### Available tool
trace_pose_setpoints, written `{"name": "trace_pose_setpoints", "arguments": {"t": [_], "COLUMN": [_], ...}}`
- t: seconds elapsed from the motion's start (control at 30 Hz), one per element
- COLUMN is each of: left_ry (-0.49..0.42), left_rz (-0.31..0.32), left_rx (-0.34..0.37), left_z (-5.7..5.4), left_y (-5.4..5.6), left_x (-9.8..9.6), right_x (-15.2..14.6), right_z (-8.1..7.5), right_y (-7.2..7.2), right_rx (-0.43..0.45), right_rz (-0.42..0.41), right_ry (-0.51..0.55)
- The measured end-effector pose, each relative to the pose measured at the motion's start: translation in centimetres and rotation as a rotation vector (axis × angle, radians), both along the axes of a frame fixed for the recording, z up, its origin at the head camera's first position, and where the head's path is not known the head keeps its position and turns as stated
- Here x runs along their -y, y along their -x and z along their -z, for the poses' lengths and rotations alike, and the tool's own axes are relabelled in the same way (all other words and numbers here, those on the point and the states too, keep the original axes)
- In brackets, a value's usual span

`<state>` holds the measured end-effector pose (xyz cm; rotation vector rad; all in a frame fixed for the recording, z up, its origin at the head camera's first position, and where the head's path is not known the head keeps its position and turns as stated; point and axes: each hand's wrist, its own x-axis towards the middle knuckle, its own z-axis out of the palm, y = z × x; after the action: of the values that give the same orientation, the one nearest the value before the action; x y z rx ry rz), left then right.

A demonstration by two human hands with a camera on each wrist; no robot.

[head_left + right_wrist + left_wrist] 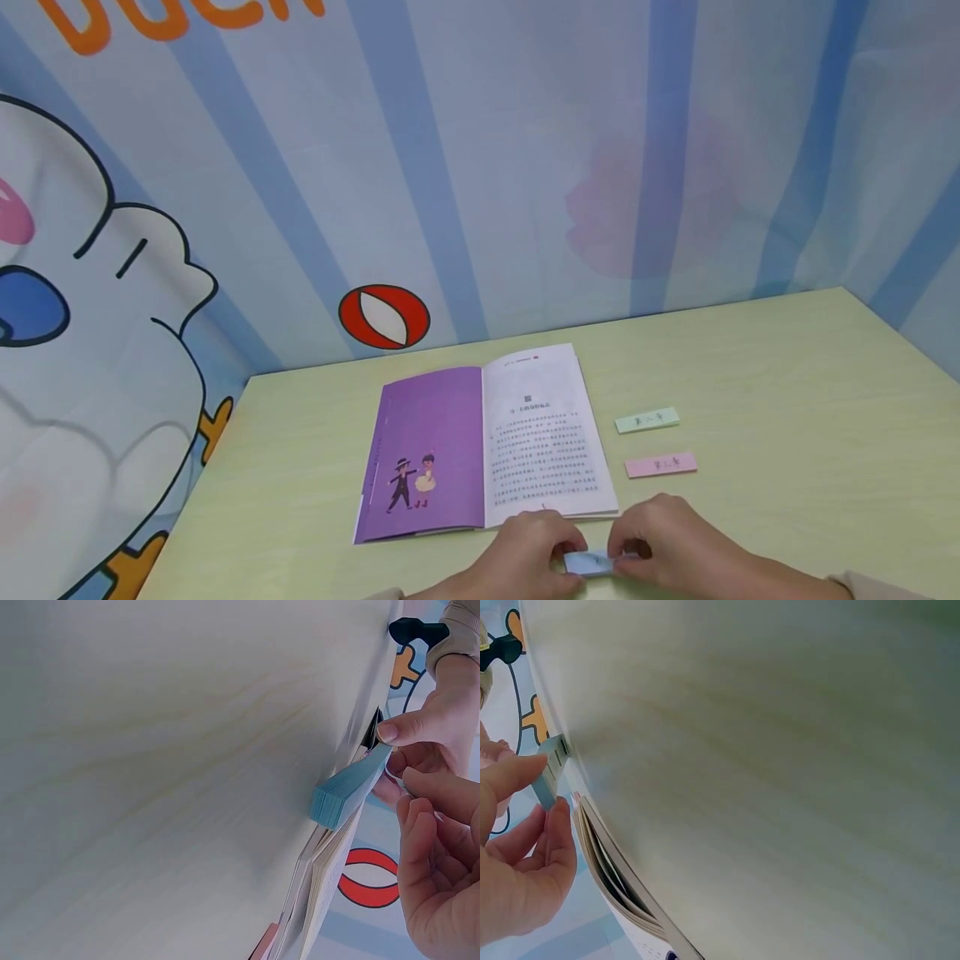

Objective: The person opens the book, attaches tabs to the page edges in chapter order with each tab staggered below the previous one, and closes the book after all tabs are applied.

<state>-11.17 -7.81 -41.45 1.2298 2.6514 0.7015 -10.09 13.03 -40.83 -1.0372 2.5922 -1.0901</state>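
A pad of blue sticky notes [588, 562] is between both hands near the table's front edge. My left hand [528, 557] pinches one end of it with thumb and fingers. My right hand [671, 542] is at its other side, and in the right wrist view its thumb and forefinger pinch what looks like a thin sheet lifting off the blue pad [345, 791]. An open book [543, 442] lies just beyond the hands, a purple page on the left and a printed page on the right.
To the right of the book lie a green sticky note pad [647, 420] and a pink sticky note pad [662, 465], each with handwriting. Behind the pale wooden table [787, 400] hangs a striped blue cloth [517, 167] with cartoon figures.
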Motion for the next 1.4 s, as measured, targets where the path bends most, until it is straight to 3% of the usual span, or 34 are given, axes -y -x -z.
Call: {"name": "trace_pose_setpoints", "arguments": {"t": [0.33, 0.77, 1.03, 1.4], "left_ry": [0.048, 0.093, 0.077, 0.082], "left_rz": [-0.004, -0.015, 0.015, 0.016], "left_rx": [0.065, 0.069, 0.029, 0.033], "left_z": [0.11, 0.11, 0.35, 0.55], "left_y": [0.1, -0.06, -0.03, -0.03], "left_x": [-0.09, -0.26, -0.04, -0.04], "right_x": [-0.01, 0.02, 0.04, 0.08], "right_z": [0.34, 0.64, 0.3, 0.05], "right_y": [-0.1, -0.33, -0.49, -0.57], "right_rx": [-0.08, -0.113, -0.039, 0.066], "right_rz": [-0.068, -0.098, -0.096, -0.079], "right_ry": [0.033, 0.076, 0.094, 0.095]}}
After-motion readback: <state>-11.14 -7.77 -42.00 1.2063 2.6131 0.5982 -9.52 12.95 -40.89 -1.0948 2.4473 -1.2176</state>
